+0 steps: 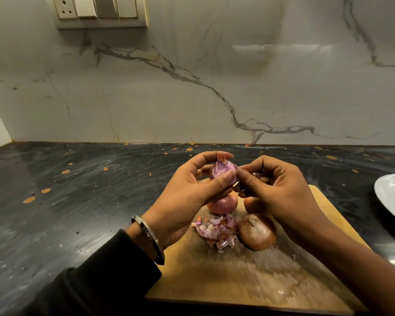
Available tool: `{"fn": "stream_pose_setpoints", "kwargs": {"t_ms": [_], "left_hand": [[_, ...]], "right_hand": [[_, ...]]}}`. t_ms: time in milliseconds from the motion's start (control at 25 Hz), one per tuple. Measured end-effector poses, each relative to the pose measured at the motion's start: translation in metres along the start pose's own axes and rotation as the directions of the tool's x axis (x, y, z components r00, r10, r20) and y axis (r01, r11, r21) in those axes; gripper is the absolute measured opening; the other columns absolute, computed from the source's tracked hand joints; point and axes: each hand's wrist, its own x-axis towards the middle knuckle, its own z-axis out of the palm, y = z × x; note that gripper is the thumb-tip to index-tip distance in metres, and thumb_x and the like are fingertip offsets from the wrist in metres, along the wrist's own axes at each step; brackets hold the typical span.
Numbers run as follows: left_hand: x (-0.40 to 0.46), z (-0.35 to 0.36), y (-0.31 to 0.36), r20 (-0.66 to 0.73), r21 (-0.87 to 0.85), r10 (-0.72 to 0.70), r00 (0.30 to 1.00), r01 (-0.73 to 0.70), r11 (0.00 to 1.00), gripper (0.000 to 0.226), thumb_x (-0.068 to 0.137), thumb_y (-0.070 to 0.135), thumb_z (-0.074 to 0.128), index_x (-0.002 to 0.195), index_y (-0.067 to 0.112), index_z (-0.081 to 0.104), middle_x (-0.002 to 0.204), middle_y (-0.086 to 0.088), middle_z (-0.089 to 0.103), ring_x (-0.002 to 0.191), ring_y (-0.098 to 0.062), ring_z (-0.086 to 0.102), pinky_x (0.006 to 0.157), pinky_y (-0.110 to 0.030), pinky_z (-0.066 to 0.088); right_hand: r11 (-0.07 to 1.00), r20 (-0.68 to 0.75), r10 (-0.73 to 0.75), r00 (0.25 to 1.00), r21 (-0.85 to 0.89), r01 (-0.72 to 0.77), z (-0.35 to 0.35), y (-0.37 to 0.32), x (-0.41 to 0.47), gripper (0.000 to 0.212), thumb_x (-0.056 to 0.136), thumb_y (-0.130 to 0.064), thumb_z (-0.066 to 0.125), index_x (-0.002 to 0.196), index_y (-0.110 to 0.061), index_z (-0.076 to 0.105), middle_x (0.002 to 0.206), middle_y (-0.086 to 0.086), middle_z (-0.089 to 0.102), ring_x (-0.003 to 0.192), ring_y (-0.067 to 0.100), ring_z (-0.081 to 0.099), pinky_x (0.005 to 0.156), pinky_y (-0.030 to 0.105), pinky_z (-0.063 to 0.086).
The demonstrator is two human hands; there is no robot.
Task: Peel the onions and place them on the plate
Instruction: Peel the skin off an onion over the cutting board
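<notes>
My left hand (187, 192) grips a partly peeled purple onion (222, 169) above the wooden cutting board (237, 277), fingers and thumb curled round it. My right hand (276, 190) pinches at the onion's right side with its fingertips. On the board below lie a pinkish onion (222, 205), a brown-skinned onion (257, 232), part of another brown onion (251, 204) behind my right hand, and a heap of purple peelings (217, 230). The rim of a white plate (390, 197) shows at the right edge.
The dark stone counter (78, 201) carries orange spots and crumbs. A marble wall with a switch panel (100, 11) rises behind it. A metal bangle (149, 238) sits on my left wrist.
</notes>
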Motion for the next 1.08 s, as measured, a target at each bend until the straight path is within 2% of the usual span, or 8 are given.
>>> {"fn": "stream_pose_setpoints", "kwargs": {"t_ms": [120, 320, 520, 640, 760, 880, 960, 1080], "left_hand": [[-0.0008, -0.0016, 0.0035, 0.006, 0.001, 0.004, 1.000, -0.004, 1.000, 0.036, 0.072, 0.015, 0.075, 0.108, 0.018, 0.071, 0.112, -0.018, 0.071, 0.103, -0.034, 0.070, 0.089, -0.038, 0.058], [-0.0009, -0.0044, 0.0066, 0.052, -0.027, 0.001, 0.999, 0.000, 1.000, 0.039, 0.076, 0.012, 0.068, 0.116, 0.016, 0.068, 0.111, -0.014, 0.073, 0.101, -0.030, 0.071, 0.086, -0.033, 0.059], [0.0018, -0.0051, 0.0068, 0.055, -0.023, -0.010, 0.998, 0.012, 1.000, 0.044, 0.084, 0.011, 0.061, 0.127, 0.013, 0.059, 0.113, -0.016, 0.072, 0.103, -0.030, 0.071, 0.088, -0.034, 0.058], [0.0014, -0.0052, 0.0063, 0.058, -0.030, -0.014, 0.998, 0.016, 0.999, 0.043, 0.085, 0.014, 0.059, 0.127, 0.011, 0.058, 0.113, -0.014, 0.072, 0.102, -0.030, 0.071, 0.087, -0.033, 0.058], [0.0015, -0.0062, 0.0064, 0.073, -0.035, -0.014, 0.997, 0.017, 0.999, 0.040, 0.086, 0.016, 0.057, 0.126, 0.013, 0.058, 0.113, -0.013, 0.072, 0.102, -0.029, 0.071, 0.084, -0.030, 0.059], [0.0020, -0.0067, 0.0063, 0.080, -0.049, -0.014, 0.997, 0.018, 0.999, 0.037, 0.087, 0.016, 0.056, 0.124, 0.016, 0.059, 0.112, -0.013, 0.072, 0.100, -0.029, 0.072, 0.084, -0.032, 0.060], [0.0026, -0.0073, 0.0056, 0.069, -0.065, -0.011, 0.998, 0.015, 0.998, 0.033, 0.088, 0.017, 0.054, 0.121, 0.016, 0.060, 0.111, -0.013, 0.072, 0.097, -0.027, 0.072, 0.080, -0.031, 0.060], [0.0031, -0.0070, 0.0043, 0.044, -0.053, -0.021, 0.999, 0.023, 0.998, 0.027, 0.098, 0.015, 0.048, 0.122, 0.014, 0.061, 0.114, -0.013, 0.071, 0.094, -0.021, 0.071, 0.071, -0.025, 0.059]], "right_hand": [[0.999, 0.008, -0.028, 1.000, -0.026, 0.029, -0.0021, -0.0006, 0.0003, 0.022, 0.083, -0.029, 0.071, 0.091, -0.008, 0.070, 0.078, 0.007, 0.075, 0.071, 0.018, 0.074, 0.052, 0.044, 0.057], [0.994, 0.012, -0.095, 0.995, -0.053, 0.095, -0.0024, 0.0006, 0.0008, 0.022, 0.084, -0.028, 0.069, 0.091, -0.007, 0.068, 0.080, 0.007, 0.074, 0.073, 0.018, 0.074, 0.058, 0.024, 0.057], [0.992, -0.003, -0.092, 0.996, -0.091, 0.092, -0.0016, 0.0009, 0.0010, 0.016, 0.089, -0.020, 0.068, 0.090, -0.005, 0.065, 0.078, 0.007, 0.074, 0.072, 0.018, 0.075, 0.063, 0.048, 0.061], [0.994, -0.014, -0.084, 0.996, -0.070, 0.083, -0.0014, 0.0023, 0.0007, 0.014, 0.089, -0.016, 0.070, 0.088, -0.003, 0.064, 0.077, 0.007, 0.074, 0.070, 0.029, 0.072, 0.062, 0.063, 0.057], [0.993, -0.027, -0.094, 0.995, -0.078, 0.092, -0.0013, 0.0008, 0.0006, 0.019, 0.082, -0.019, 0.075, 0.084, -0.004, 0.063, 0.080, 0.006, 0.074, 0.071, 0.020, 0.074, 0.062, 0.048, 0.061], [0.994, -0.020, -0.076, 0.997, -0.081, 0.074, -0.0012, 0.0015, 0.0006, 0.012, 0.085, -0.006, 0.072, 0.081, -0.002, 0.061, 0.083, 0.008, 0.074, 0.073, 0.021, 0.074, 0.055, 0.033, 0.058], [0.991, -0.017, -0.083, 0.996, -0.104, 0.081, -0.0009, 0.0007, -0.0004, 0.013, 0.083, -0.010, 0.071, 0.081, -0.002, 0.061, 0.083, 0.008, 0.074, 0.073, 0.028, 0.073, 0.053, 0.039, 0.059], [0.984, 0.003, -0.104, 0.995, -0.145, 0.104, 0.0009, -0.0039, -0.0017, 0.016, 0.078, -0.014, 0.070, 0.081, -0.001, 0.061, 0.081, 0.007, 0.075, 0.072, 0.029, 0.073, 0.063, 0.050, 0.060]]}}
